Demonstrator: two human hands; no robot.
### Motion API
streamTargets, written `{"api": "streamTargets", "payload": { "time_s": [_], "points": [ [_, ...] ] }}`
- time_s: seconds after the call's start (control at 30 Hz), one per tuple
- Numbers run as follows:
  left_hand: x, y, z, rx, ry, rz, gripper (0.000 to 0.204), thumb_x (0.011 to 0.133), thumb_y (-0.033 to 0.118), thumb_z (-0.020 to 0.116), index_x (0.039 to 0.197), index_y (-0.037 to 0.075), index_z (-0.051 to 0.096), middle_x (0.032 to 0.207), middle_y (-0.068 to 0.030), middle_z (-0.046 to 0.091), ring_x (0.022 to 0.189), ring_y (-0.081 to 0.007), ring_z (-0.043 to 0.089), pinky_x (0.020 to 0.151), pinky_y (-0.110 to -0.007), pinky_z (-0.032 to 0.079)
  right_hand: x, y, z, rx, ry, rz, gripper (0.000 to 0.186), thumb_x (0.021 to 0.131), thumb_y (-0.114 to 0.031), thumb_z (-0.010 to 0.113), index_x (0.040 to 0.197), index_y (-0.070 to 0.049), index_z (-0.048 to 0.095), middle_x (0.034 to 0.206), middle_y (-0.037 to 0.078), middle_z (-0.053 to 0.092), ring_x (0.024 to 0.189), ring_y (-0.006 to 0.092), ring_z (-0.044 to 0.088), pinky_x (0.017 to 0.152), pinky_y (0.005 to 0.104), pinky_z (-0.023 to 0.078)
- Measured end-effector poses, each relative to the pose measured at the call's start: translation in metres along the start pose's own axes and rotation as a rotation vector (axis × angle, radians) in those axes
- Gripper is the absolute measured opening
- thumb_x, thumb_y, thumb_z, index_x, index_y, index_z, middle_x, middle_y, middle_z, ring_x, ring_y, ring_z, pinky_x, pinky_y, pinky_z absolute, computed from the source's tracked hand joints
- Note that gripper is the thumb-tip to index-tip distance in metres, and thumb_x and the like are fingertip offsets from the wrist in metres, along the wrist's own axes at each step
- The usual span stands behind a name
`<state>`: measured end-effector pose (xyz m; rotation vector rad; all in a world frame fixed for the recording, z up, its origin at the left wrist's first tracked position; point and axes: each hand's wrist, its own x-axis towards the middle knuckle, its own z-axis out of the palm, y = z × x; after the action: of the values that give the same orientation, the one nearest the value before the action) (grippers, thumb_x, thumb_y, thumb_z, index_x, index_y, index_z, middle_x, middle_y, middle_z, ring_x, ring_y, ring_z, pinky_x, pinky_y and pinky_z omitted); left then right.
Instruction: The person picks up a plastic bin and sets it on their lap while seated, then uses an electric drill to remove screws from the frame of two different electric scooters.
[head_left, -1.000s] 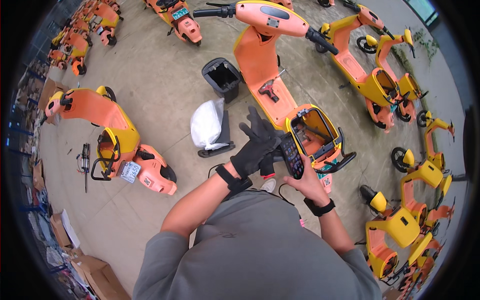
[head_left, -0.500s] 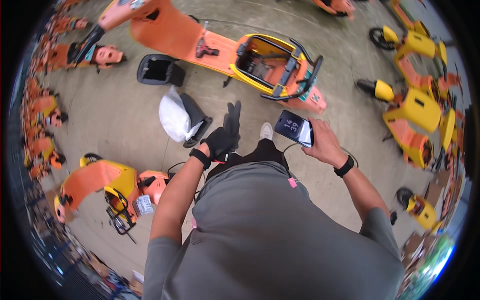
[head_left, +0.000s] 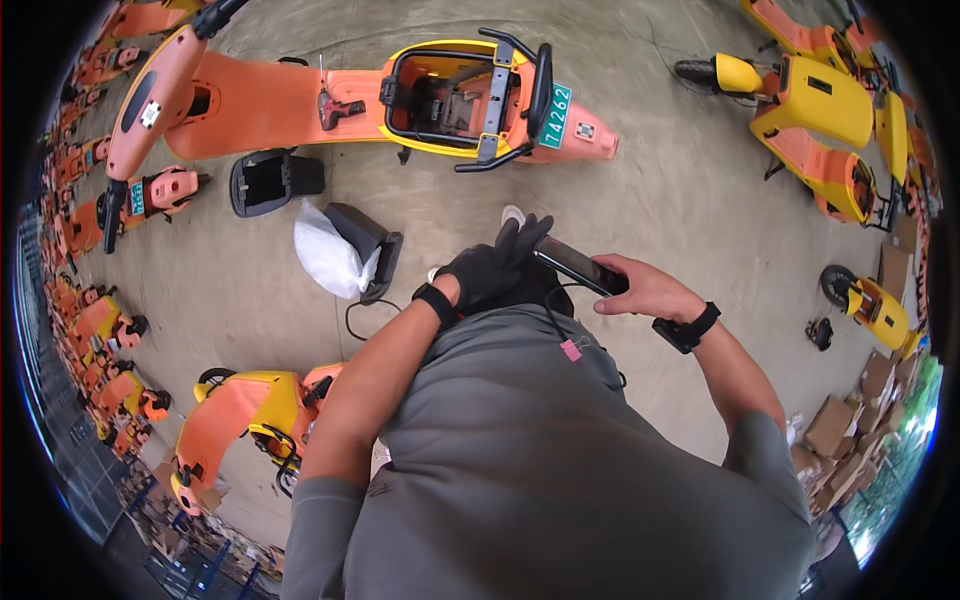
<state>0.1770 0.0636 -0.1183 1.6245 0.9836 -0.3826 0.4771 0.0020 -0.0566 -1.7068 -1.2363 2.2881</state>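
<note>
A slim, black, rectangular phone (head_left: pixel 578 266) slants edge-on in front of the wearer's waist, its face mostly turned out of sight. Half a second ago it showed a lit screen, well apart from the gloved hand; now the two sit together, so the phone lies between both hands.

The bare right hand (head_left: pixel 645 290) grips the phone's right end, thumb below and fingers above. The left hand (head_left: pixel 490 270), in a dark fabric glove, reaches to the phone's other end with two fingers outstretched — touching or just short, I cannot tell, nor whether its hidden palm holds anything.

Ahead and left of the phone stands an orange-and-yellow scooter (head_left: pixel 355 80) with a red-and-black power drill (head_left: pixel 332 110) on its footboard. Left of the phone, on the floor, are a white plastic bag (head_left: pixel 330 255) and — farther off — an open-topped black plastic bin (head_left: pixel 307 175).
</note>
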Motion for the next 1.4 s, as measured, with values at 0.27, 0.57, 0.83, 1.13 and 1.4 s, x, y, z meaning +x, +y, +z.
{"api": "streamTargets", "payload": {
  "time_s": [0.27,0.57,0.83,1.13,1.4],
  "points": [
    [0.026,0.057,-0.006,-0.011,-0.009,-0.043,0.058,0.078,0.056,0.069,0.107,0.006,0.074,0.103,-0.0217,0.073,0.098,-0.0369,0.069,0.087,-0.044,0.053,-0.011,0.030,-0.036,-0.373,-0.058,0.003,0.063,0.073,-0.037,0.081,0.118,0.003,0.063,0.103,0.016,0.063,0.097,0.0262,0.060,0.085,0.0349,0.047],
    [0.070,0.063,0.014,0.071,-0.072,0.094,0.075,0.086,0.026,0.063,0.154,0.038,0.034,0.123,-0.0226,0.065,0.109,-0.0381,0.065,0.093,-0.046,0.050,0.002,0.034,-0.040,-0.286,-0.149,-0.033,0.056,0.078,-0.044,0.078,0.109,0.002,0.069,0.092,0.013,0.063,0.091,0.0239,0.059,0.082,0.0343,0.046],
    [0.058,0.085,0.002,0.106,0.051,0.043,0.045,0.078,0.033,0.070,0.107,-0.001,0.070,0.094,-0.0277,0.070,0.095,-0.0406,0.069,0.081,-0.047,0.055,0.056,0.017,-0.017,0.045,-0.208,0.089,0.089,0.085,-0.052,0.075,0.148,0.000,0.040,0.129,0.008,0.060,0.110,0.0170,0.058,0.084,0.0313,0.050],
    [0.040,0.035,-0.015,-0.363,0.328,0.242,0.041,0.089,0.027,0.065,0.121,0.001,0.066,0.113,-0.0241,0.068,0.089,-0.0298,0.068,0.077,-0.040,0.054,0.068,0.012,-0.021,0.041,-0.098,0.078,0.044,0.096,-0.019,0.064,0.130,0.009,0.057,0.106,0.012,0.071,0.094,0.0172,0.069,0.081,0.0300,0.054],
    [-0.071,-0.053,-0.044,-1.721,0.620,0.566,0.060,0.105,0.048,0.044,0.142,0.001,0.046,0.124,-0.0139,0.064,0.110,-0.0207,0.063,0.100,-0.038,0.051,0.091,-0.108,0.027,0.006,-0.039,-0.318,0.032,0.103,-0.026,0.057,0.121,0.001,0.063,0.106,0.010,0.072,0.096,0.0159,0.068,0.082,0.0293,0.054]
  ]
}}
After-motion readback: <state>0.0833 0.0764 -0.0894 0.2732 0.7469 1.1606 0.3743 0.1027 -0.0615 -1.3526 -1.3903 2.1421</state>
